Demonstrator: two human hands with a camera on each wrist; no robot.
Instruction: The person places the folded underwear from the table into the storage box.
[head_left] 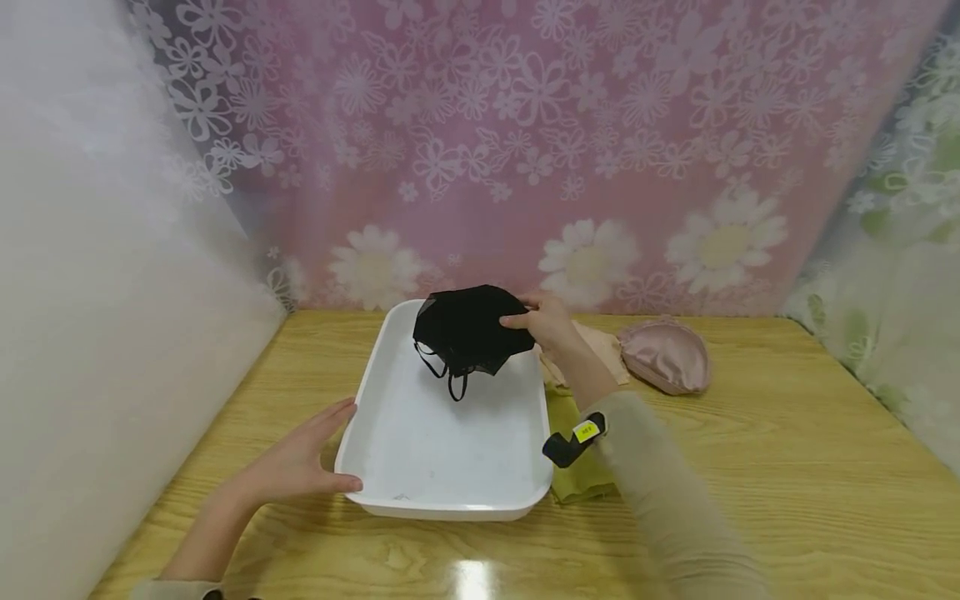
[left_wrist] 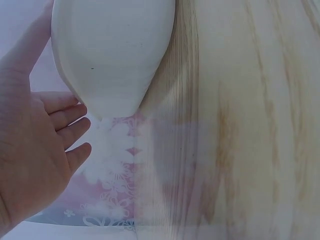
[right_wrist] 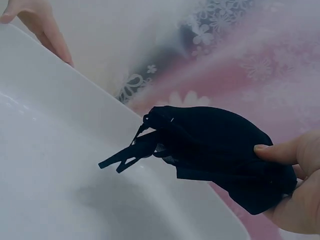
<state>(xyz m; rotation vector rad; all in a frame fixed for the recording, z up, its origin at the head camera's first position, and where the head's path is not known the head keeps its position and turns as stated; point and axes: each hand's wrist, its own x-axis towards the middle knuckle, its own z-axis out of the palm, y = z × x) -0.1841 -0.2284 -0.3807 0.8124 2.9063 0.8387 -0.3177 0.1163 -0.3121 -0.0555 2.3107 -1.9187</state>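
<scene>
In the head view, my right hand holds a folded black bra above the far end of a white tray. Thumb and fingers pinch the bra's right side, and its thin straps dangle toward the tray. The right wrist view shows the same bra gripped between thumb and fingers of the right hand. At the tray's left side rests my left hand, fingers and thumb spread along the rim. Seen from the left wrist, that hand touches the tray's edge with relaxed fingers.
Right of the tray lie a folded pink bra, a beige cloth and a green cloth, partly hidden by my right arm. A flowered curtain closes off the back of the wooden table. A white wall stands at left.
</scene>
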